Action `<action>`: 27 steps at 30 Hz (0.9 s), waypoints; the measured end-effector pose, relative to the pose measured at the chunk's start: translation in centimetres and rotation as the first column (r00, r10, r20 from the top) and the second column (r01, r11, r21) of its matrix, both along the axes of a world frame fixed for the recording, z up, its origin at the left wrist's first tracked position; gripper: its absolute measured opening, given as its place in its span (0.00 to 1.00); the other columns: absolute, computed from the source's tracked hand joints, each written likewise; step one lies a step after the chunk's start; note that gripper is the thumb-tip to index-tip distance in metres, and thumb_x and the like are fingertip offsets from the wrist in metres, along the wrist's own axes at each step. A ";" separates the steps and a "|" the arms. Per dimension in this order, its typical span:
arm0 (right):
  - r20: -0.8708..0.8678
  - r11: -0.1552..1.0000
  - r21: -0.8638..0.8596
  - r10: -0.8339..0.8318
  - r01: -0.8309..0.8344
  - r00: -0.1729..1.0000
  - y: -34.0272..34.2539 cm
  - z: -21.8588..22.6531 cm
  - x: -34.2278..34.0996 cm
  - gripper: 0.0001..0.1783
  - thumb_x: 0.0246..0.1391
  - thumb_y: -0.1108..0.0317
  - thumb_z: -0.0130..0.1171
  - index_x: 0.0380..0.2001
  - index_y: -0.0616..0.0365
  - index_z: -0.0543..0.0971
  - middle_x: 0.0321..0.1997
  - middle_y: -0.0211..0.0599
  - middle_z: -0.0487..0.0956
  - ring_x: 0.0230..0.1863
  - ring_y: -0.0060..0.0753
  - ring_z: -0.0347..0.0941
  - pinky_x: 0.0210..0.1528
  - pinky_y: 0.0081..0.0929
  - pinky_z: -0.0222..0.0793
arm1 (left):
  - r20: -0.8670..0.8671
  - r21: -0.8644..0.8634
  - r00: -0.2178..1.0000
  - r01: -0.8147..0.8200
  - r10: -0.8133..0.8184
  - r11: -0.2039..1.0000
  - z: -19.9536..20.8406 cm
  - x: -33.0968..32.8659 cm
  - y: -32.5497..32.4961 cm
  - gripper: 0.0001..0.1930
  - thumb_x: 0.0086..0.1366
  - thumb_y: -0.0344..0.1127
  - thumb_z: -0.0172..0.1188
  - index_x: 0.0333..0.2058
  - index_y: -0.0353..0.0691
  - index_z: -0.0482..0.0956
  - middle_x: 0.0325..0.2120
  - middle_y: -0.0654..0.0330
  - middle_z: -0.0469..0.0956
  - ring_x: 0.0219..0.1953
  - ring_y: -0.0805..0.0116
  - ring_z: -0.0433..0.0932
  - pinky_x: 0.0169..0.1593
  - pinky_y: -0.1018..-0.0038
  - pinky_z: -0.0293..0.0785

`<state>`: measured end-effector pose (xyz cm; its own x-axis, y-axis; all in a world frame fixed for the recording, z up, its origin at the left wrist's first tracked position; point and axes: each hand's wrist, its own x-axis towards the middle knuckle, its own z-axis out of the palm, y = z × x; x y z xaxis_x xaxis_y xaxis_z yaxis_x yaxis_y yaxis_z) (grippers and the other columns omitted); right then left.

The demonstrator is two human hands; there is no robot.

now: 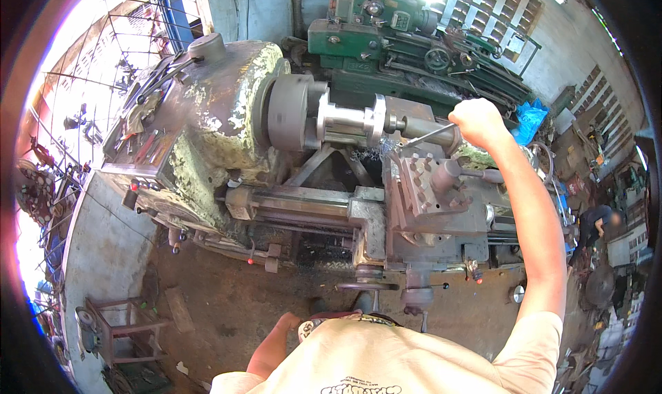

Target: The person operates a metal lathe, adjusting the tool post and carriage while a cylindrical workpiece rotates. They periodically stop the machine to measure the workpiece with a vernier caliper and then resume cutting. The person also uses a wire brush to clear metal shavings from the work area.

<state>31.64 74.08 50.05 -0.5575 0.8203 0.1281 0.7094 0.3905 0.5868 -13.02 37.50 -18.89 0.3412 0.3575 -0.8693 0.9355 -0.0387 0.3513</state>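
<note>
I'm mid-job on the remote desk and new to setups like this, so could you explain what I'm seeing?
There is one picture, from a fisheye camera worn on the head and looking down; straight edges bend toward its rim. No robot appears. The big machine is a metalworking lathe. Its round chuck is on the left, with a shiny spool-shaped workpiece beside it and the tailstock quill to the right. Nearer the person is the tool post. Metal shavings lie below the workpiece. The bare right hand grips a thin metal rod. The left hand is low beside the body; I can't tell whether it holds anything. Behind stands a green lathe.
</note>
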 end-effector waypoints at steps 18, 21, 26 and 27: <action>-0.033 0.999 0.024 0.046 -0.045 0.998 -0.7 -1.3 0.9 0.08 0.45 0.67 0.55 0.24 0.49 0.83 0.26 0.40 0.81 0.33 0.45 0.81 0.35 0.40 0.76 | -0.016 0.141 0.988 0.157 -0.157 0.977 1.8 0.3 2.3 0.26 0.68 0.58 0.47 0.39 0.42 0.84 0.38 0.50 0.83 0.45 0.51 0.81 0.51 0.60 0.74; -0.071 0.991 0.061 0.119 -0.115 0.990 -0.5 -0.7 2.0 0.07 0.44 0.67 0.55 0.24 0.50 0.83 0.26 0.40 0.81 0.33 0.45 0.80 0.35 0.41 0.76 | -0.016 0.211 0.970 0.242 -0.244 0.947 1.0 0.0 2.9 0.26 0.67 0.58 0.48 0.38 0.41 0.84 0.37 0.49 0.83 0.44 0.51 0.81 0.50 0.60 0.75; -0.138 0.996 0.025 0.083 -0.080 0.987 0.0 -1.3 3.2 0.05 0.43 0.68 0.56 0.23 0.51 0.81 0.25 0.40 0.80 0.34 0.46 0.80 0.35 0.43 0.75 | 0.085 0.257 0.996 -0.053 0.032 0.965 -0.2 -0.8 2.3 0.25 0.68 0.56 0.47 0.37 0.40 0.84 0.38 0.48 0.83 0.44 0.48 0.81 0.48 0.60 0.76; -0.156 0.998 0.010 0.069 -0.069 0.985 0.3 -1.6 3.4 0.05 0.42 0.68 0.56 0.22 0.51 0.81 0.25 0.40 0.80 0.34 0.46 0.79 0.35 0.43 0.75 | 0.083 0.273 0.997 -0.020 -0.003 0.962 -0.2 -0.9 1.9 0.25 0.69 0.55 0.47 0.38 0.40 0.84 0.38 0.48 0.82 0.44 0.47 0.81 0.49 0.60 0.76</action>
<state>35.00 74.38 48.43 -0.5856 0.7797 0.2217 0.7638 0.4393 0.4728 -13.87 39.41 -19.10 0.4031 0.5809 -0.7072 0.9046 -0.1361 0.4039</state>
